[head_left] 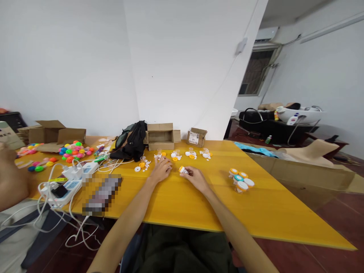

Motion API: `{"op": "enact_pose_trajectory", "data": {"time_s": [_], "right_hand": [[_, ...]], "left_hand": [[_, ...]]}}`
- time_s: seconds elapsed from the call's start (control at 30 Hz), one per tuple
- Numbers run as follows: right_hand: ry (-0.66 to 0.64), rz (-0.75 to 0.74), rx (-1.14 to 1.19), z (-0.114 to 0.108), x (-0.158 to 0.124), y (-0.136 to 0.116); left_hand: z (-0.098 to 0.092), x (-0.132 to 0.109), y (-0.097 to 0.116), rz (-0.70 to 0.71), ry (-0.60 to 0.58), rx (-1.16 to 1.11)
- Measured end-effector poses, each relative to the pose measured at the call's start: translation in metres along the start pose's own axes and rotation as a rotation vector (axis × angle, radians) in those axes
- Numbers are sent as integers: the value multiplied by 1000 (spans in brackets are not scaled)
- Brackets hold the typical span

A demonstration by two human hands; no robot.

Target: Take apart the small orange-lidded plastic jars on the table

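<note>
On the yellow table, my right hand [196, 179] grips a small clear jar [185, 171] with a yellow-orange rim; it lies tilted and white bits show at it. My left hand [161, 169] rests palm down just left of it, fingers spread forward over small white pieces. Around its fingertips are little heaps of white pieces [147, 164], a clear jar [159, 151], an orange ring [141, 165] and a white disc [137, 169]. Similar groups of jars, rings and pieces [191, 153] lie farther back. What is beneath my left fingers is hidden.
Several capped jars [242, 185] stand together at the right. Behind are open cardboard boxes [160, 142] and a black bag [131, 141]. To the left lie a power strip [74, 182] with cables, a blurred-out phone [102, 194], colourful balls [74, 151] and another person's arm [11, 182].
</note>
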State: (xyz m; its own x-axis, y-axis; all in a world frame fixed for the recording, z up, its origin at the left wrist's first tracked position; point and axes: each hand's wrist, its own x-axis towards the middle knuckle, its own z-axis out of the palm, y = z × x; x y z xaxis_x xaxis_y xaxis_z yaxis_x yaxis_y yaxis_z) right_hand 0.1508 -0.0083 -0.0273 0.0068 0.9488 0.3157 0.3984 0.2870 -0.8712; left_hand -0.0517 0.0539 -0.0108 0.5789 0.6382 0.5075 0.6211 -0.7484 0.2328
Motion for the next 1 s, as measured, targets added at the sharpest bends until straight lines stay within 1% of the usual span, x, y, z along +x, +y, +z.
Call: {"op": "enact_pose_trajectory", "data": {"time_s": [0.07,0.13,0.23,0.33,0.4,0.5,0.6,0.67,0.73,0.83,0.9,0.93,1.0], "right_hand": [[-4,25,63,0,1,0],[2,42,125,0,1,-1],[9,35,197,0,0,-4],[-15,20,238,-2,-1,-5],[-33,39,255,-3,-1,-5],[-12,66,283,-3,1,-2],[13,28,286,-2,3,1],[18,-13,261,0,3,3],[51,-37,199,2,1,3],[105,-35,-8,3,-3,1],[117,-15,-163,3,-5,0],[116,-10,-212,2,-5,-1],[103,-34,-234,2,-6,-1]], "left_hand": [[-3,0,6,-9,5,10],[-7,-1,14,12,-1,-15],[-9,-3,28,110,-76,-82],[-6,-4,38,160,-118,-137],[-1,-3,41,156,-121,-175],[4,-2,40,104,-107,-248],[7,-1,40,20,-110,-330],[8,-2,40,-26,-121,-369],[7,-3,41,-47,-137,-393],[7,-3,41,-62,-165,-404],[7,-3,42,-75,-173,-413],[7,-2,41,-81,-174,-423],[7,-2,41,-94,-169,-448]]}}
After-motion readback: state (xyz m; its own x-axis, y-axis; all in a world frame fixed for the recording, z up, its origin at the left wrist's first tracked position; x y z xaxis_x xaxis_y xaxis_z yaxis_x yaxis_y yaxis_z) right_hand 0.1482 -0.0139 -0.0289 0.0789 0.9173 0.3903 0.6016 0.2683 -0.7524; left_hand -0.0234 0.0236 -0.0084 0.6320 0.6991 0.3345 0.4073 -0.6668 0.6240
